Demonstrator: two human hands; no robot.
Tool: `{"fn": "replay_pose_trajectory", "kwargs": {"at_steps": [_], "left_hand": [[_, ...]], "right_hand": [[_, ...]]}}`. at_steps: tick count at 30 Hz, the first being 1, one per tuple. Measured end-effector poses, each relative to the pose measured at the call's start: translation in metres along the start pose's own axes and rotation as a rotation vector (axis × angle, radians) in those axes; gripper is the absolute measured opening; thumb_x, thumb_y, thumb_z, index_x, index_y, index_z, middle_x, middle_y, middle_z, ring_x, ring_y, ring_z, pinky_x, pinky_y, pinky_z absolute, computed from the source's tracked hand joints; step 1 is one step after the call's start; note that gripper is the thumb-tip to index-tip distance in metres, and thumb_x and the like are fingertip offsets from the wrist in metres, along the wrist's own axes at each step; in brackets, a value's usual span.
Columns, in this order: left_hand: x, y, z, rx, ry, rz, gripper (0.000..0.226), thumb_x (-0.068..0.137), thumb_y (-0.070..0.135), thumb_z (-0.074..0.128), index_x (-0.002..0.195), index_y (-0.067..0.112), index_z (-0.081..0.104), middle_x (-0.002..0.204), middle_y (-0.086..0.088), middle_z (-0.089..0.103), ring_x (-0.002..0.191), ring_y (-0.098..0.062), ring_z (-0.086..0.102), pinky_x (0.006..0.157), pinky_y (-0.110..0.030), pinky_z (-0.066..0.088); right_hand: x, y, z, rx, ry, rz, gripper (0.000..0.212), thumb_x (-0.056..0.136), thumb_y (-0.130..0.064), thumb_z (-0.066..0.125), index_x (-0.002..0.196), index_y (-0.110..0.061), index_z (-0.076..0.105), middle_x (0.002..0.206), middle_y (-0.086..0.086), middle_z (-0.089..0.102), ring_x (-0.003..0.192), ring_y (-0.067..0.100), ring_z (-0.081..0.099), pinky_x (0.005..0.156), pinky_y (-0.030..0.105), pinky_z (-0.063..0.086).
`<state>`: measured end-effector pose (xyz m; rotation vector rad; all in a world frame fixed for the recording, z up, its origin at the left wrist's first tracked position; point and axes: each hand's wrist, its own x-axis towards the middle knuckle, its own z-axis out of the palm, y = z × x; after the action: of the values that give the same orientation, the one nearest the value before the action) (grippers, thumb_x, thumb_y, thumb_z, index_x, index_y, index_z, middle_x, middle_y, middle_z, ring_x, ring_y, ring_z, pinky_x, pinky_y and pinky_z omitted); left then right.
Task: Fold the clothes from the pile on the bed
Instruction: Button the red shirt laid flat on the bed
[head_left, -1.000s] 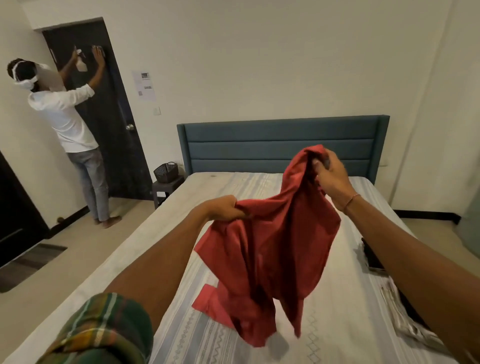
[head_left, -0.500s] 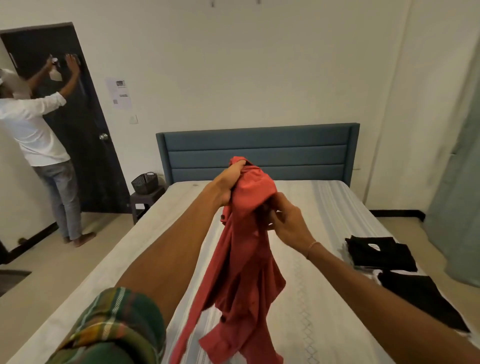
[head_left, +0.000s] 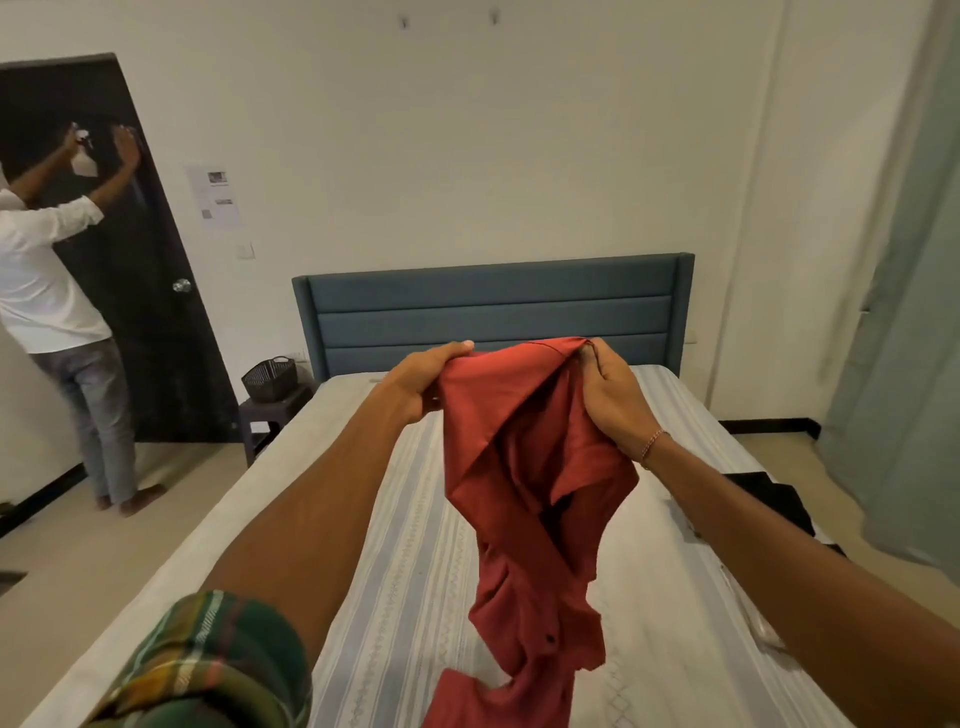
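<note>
A red button shirt (head_left: 524, 499) hangs in the air above the bed (head_left: 395, 545). My left hand (head_left: 421, 382) grips its top edge on the left. My right hand (head_left: 615, 400) grips the top edge on the right, near the collar. The cloth sags between the two hands and trails down, its lower end resting bunched on the striped sheet near the bottom of the view. Dark folded clothes (head_left: 774, 501) lie at the bed's right edge, partly hidden by my right arm.
A blue padded headboard (head_left: 493, 312) closes the far end of the bed. A small stool with a black basket (head_left: 270, 379) stands left of it. A person in a white shirt (head_left: 47, 301) stands at a dark door on the left. A green curtain (head_left: 904, 312) hangs right.
My hands have moved apart, spreading the shirt's top edge between them. The view has shifted slightly, so the folded dark clothes sit further right.
</note>
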<state>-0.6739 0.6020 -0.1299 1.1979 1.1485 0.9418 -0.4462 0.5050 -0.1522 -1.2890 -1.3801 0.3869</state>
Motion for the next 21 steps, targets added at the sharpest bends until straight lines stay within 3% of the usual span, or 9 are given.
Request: {"fn": "replay_pose_trajectory", "kwargs": {"at_steps": [3,7,10,12,14,16,18,20,21], "left_hand": [[0.004,0.008,-0.003,0.049,0.179,0.031,0.044,0.081,0.041,0.081,0.105,0.009,0.063,0.085,-0.006,0.063,0.064,-0.017,0.059,0.053,-0.026,0.050],[-0.019,0.012,0.019,0.312,0.119,0.309,0.097,0.073,0.062,0.080,0.141,0.009,0.036,0.130,-0.004,0.051,0.111,-0.024,0.062,0.089,-0.039,0.057],[-0.060,0.018,0.045,0.625,-0.153,0.708,0.088,0.058,0.069,0.084,0.119,0.019,0.045,0.107,0.003,0.059,0.093,-0.014,0.062,0.071,-0.023,0.053],[-0.080,0.012,0.063,1.053,-0.289,0.816,0.095,0.047,0.074,0.085,0.115,0.023,0.042,0.102,0.012,0.055,0.084,-0.006,0.055,0.069,-0.016,0.044],[-0.084,-0.005,0.078,1.350,-0.268,0.852,0.096,0.054,0.072,0.084,0.123,0.022,0.041,0.112,0.008,0.057,0.088,-0.008,0.053,0.076,-0.022,0.048],[-0.075,-0.021,0.089,1.290,-0.208,0.836,0.063,0.080,0.043,0.079,0.123,0.016,0.044,0.112,-0.003,0.061,0.090,-0.019,0.060,0.079,-0.037,0.055],[-0.067,-0.023,0.094,1.039,-0.101,0.788,0.020,0.088,0.006,0.059,0.106,0.010,0.052,0.097,-0.010,0.064,0.084,-0.027,0.061,0.070,-0.039,0.052],[-0.061,-0.013,0.097,0.848,0.029,0.709,0.013,0.089,-0.002,0.050,0.088,0.009,0.054,0.084,-0.008,0.062,0.075,-0.023,0.057,0.063,-0.034,0.045],[-0.059,-0.007,0.098,0.793,0.083,0.664,0.014,0.091,0.000,0.049,0.082,0.010,0.053,0.079,-0.007,0.060,0.071,-0.020,0.055,0.062,-0.035,0.045]], "right_hand": [[0.006,-0.003,-0.003,-0.071,-0.019,-0.008,0.039,0.110,-0.031,0.034,0.109,-0.005,0.063,0.101,0.007,0.066,0.093,0.020,0.060,0.086,0.034,0.048],[0.020,-0.007,-0.002,-0.073,-0.007,0.131,0.039,0.109,-0.029,0.037,0.088,-0.009,0.064,0.085,0.005,0.063,0.080,0.021,0.057,0.073,0.035,0.048],[0.026,-0.011,0.002,-0.035,-0.033,0.303,0.039,0.108,-0.028,0.038,0.090,-0.007,0.065,0.078,0.007,0.059,0.074,0.023,0.057,0.061,0.032,0.049],[0.029,-0.011,0.001,-0.015,-0.039,0.360,0.038,0.108,-0.026,0.039,0.087,-0.005,0.063,0.076,0.010,0.058,0.073,0.023,0.055,0.065,0.036,0.049],[0.031,-0.012,-0.001,0.019,-0.035,0.408,0.034,0.107,-0.024,0.041,0.088,-0.006,0.063,0.079,0.011,0.057,0.072,0.020,0.054,0.065,0.035,0.049],[0.032,-0.012,-0.005,0.020,-0.031,0.415,0.033,0.107,-0.024,0.044,0.090,-0.004,0.063,0.082,0.013,0.058,0.075,0.021,0.054,0.066,0.034,0.050],[0.029,-0.012,-0.011,0.047,-0.068,0.392,0.040,0.106,-0.032,0.048,0.088,0.000,0.064,0.083,0.019,0.060,0.080,0.026,0.058,0.078,0.037,0.057],[0.017,-0.013,-0.019,0.124,-0.209,0.368,0.060,0.100,-0.054,0.051,0.098,0.003,0.068,0.095,0.024,0.068,0.088,0.027,0.067,0.089,0.041,0.059],[0.009,-0.013,-0.022,0.127,-0.309,0.348,0.067,0.092,-0.067,0.051,0.107,-0.005,0.071,0.105,0.017,0.072,0.098,0.025,0.069,0.092,0.040,0.057]]}}
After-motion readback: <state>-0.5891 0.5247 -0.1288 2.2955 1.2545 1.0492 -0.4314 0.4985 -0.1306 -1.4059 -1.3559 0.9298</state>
